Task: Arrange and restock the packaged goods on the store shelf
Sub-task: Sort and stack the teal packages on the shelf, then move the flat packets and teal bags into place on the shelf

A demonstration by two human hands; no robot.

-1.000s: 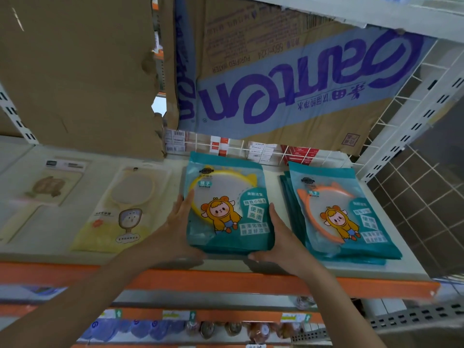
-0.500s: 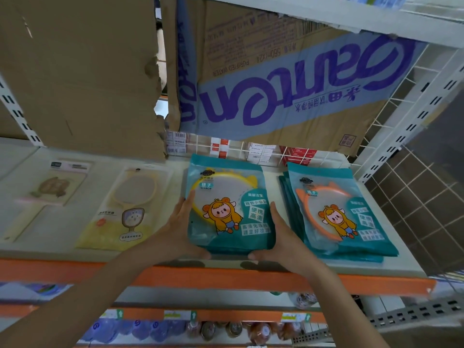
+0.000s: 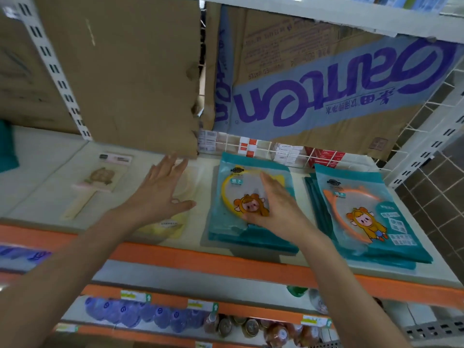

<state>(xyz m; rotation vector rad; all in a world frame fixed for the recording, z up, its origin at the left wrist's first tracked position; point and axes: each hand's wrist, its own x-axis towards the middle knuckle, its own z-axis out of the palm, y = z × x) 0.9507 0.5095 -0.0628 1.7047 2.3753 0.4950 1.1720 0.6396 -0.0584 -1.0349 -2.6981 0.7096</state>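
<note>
We note left grip (image 3: 160, 194) wide over the yellow packet (image 3: 163, 227); right grip (image 3: 273, 207) wide over the teal stack (image 3: 251, 243); bare shelf (image 3: 204, 187) strip between them.

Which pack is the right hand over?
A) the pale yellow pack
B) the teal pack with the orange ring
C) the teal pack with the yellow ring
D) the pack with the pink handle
C: the right hand is spread, fingers relaxed, over the teal pack with the yellow ring; the orange-ring pack lies apart to its right, untouched.
</note>
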